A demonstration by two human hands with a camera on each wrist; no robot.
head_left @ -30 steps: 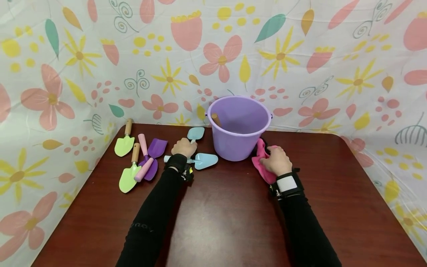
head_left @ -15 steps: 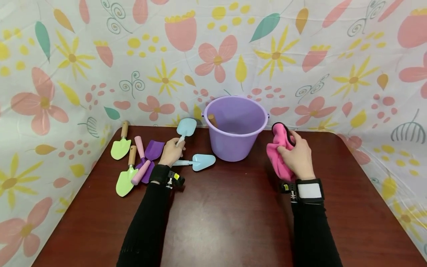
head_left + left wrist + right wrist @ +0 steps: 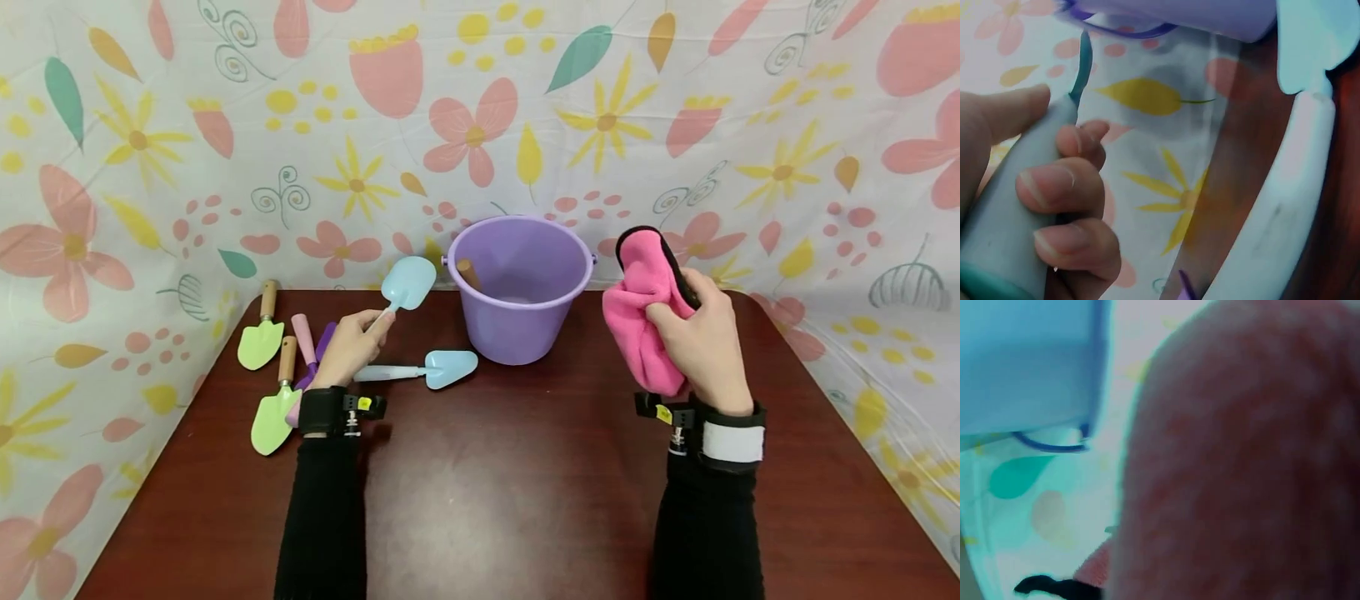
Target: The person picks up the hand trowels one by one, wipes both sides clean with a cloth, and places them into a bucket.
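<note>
My left hand grips the handle of a light blue trowel, raised off the table with its blade pointing up and away. In the left wrist view, curled fingers wrap the pale handle. Below it lies a second light blue trowel on the table. On the other side, my right hand pinches a crumpled pink cloth with black edging, held up right of the purple bucket. The same pink cloth fills most of the right wrist view and hides the fingers.
A wooden handle leans inside the bucket. Two green trowels with wooden handles lie at the left. Purple tools with pink handles are partly hidden by my left hand. A flowered sheet hangs behind the brown table.
My left hand has lifted the light blue trowel from the table and drawn it back leftward. The right hand has raised the pink cloth and carried it right, away from the bucket.
</note>
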